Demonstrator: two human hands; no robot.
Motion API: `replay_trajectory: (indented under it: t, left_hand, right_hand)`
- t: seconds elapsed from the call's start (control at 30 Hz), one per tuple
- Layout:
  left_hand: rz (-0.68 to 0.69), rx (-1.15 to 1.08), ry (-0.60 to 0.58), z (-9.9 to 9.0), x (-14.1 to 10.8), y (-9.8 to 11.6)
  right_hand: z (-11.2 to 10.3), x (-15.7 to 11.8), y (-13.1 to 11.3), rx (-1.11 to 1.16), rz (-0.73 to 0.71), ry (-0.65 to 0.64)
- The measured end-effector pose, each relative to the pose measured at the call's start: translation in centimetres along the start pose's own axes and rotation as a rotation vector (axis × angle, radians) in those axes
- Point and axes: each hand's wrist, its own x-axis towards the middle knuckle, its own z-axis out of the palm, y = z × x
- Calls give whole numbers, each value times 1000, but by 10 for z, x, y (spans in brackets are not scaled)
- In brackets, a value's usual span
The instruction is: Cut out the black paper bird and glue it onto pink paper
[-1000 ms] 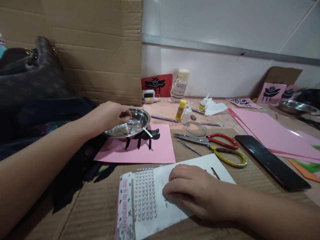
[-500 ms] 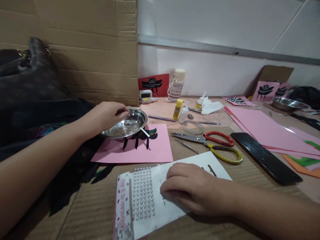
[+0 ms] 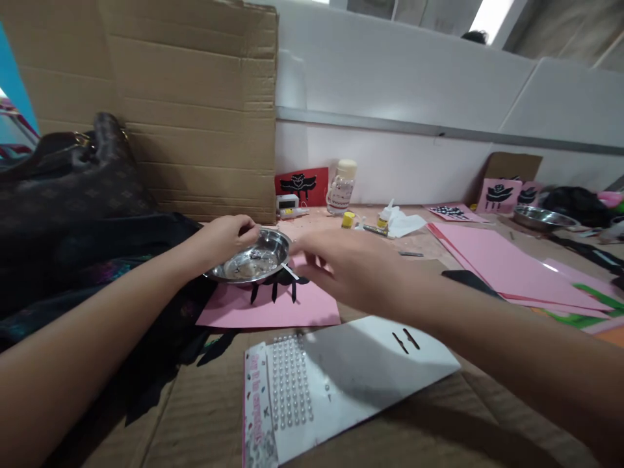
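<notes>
A shiny metal bowl [image 3: 229,273] with small bits inside sits on a pink card [image 3: 312,309]. Over its left rim is my left hand [image 3: 227,237], fingers curled closed; anything in them is hidden. My right hand [image 3: 348,263] is at the bowl's right rim, its fingers bent together, and I cannot make out what they hold. A black cutout [image 3: 273,292] lies on the card, partly covered by the bowl. A narrow white strip [image 3: 290,271] pokes out past the rim. Nearer me lies a white sheet of stick-on pearls [image 3: 292,383], touched by neither hand.
A dark handbag [image 3: 63,182] stands at left before upright cardboard [image 3: 195,117]. Behind are a clear bottle [image 3: 341,185], a yellow-capped glue stick [image 3: 348,220] and a red card [image 3: 303,185]. Pink sheets [image 3: 507,266] lie at right. My right arm hides the scissors and most of a phone [image 3: 470,283].
My right hand has left the pearl sheet and moved up and left to the bowl's right rim. My left hand stays over the bowl's left side. The camera view has tilted up.
</notes>
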Motion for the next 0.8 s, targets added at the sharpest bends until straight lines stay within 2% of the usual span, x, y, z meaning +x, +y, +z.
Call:
replay_trajectory:
  t: [0.07, 0.13, 0.23, 0.4, 0.53, 0.8]
  left_hand:
    - [-19, -100, 9, 1, 0, 2]
    - [-50, -206, 25, 3, 1, 3]
    - [-89, -346, 67, 7, 1, 5]
    - [-121, -528, 125, 11, 0, 10]
    - [-155, -653, 73, 10, 0, 10]
    - [-234, -830, -11, -6, -1, 3]
  right_hand:
    - [9, 41, 7, -69, 105, -70]
    - [24, 72, 12, -111, 161, -51]
    - [45, 94, 11, -152, 187, 9]
    - [59, 90, 2, -189, 195, 62]
    - [61, 87, 6, -192, 185, 51]
    - [62, 91, 11, -150, 152, 61]
